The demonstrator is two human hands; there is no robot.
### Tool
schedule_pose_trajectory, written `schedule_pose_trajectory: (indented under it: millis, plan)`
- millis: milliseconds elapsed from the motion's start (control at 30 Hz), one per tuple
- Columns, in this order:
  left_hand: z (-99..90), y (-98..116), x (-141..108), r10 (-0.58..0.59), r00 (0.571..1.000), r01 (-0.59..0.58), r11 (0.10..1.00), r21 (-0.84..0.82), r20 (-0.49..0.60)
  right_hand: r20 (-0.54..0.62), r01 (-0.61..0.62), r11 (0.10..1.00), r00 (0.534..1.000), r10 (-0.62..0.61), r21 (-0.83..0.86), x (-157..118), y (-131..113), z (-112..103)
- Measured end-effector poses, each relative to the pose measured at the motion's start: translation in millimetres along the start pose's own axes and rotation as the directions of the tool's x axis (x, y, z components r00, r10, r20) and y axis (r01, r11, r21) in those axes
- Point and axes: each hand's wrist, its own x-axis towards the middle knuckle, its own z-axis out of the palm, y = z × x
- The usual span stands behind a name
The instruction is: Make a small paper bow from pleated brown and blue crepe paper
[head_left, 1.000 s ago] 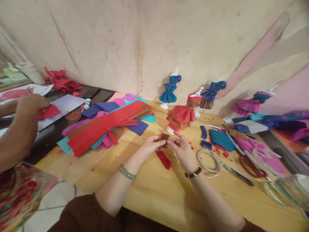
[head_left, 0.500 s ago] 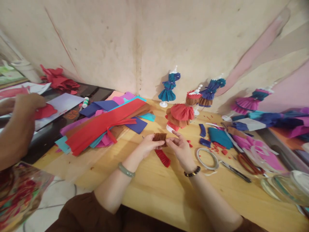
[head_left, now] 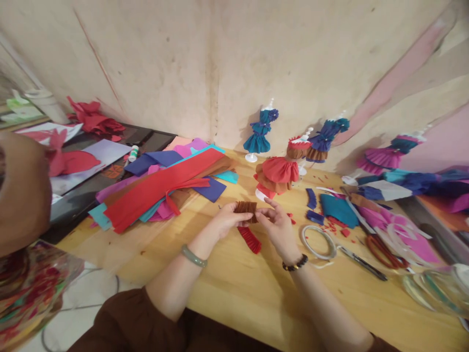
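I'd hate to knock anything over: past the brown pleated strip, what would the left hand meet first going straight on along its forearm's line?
Probably the red-and-brown dress on its white stand, ahead of the left hand beyond the brown pleated strip; from one view, depth is unclear.

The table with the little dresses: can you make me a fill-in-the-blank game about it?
Between the left hand and the right hand is a pleated piece colored ____.
The ruffled strip lying on the table nearest the hands is colored ____.
The dark beaded bracelet circles the person's ____ wrist.
The red-and-brown dress stands on a base colored ____.

Missing words: brown; red; right; white.
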Motion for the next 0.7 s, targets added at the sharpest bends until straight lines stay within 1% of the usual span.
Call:
schedule_pose_trajectory:
  millis: [100,400,533,600,700]
  plan:
    - [0.8,1.5,-0.9,-0.004,1.000,0.004,1.000,-0.004,-0.018,0.004,0.004,1.000,1.000,-0.004,0.007,-0.5,0.3,0.3]
    - [1.2,2.4,-1.8,0.000,1.000,0.000,1.000,0.014,0.014,0.009,-0.013,1.000,1.000,0.013,0.025,-2.4,-1.3,-0.4]
    - [1.5,2.3,-1.6,-0.019,1.000,0.019,1.000,0.008,0.008,0.002,-0.018,1.000,1.000,0.018,0.012,-1.8,0.3,-2.1]
    - [1.3,2.0,-1.7,-0.027,1.000,0.027,1.000,-0.014,0.014,0.008,-0.037,0.999,0.999,0.037,0.031,-1.5,2.5,-3.0]
    - [0.5,1.0,-2.0,-0.022,0.999,0.024,0.998,-0.061,0.047,0.058,-0.086,0.994,0.995,0.082,0.067,-1.6,5.7,-3.0]
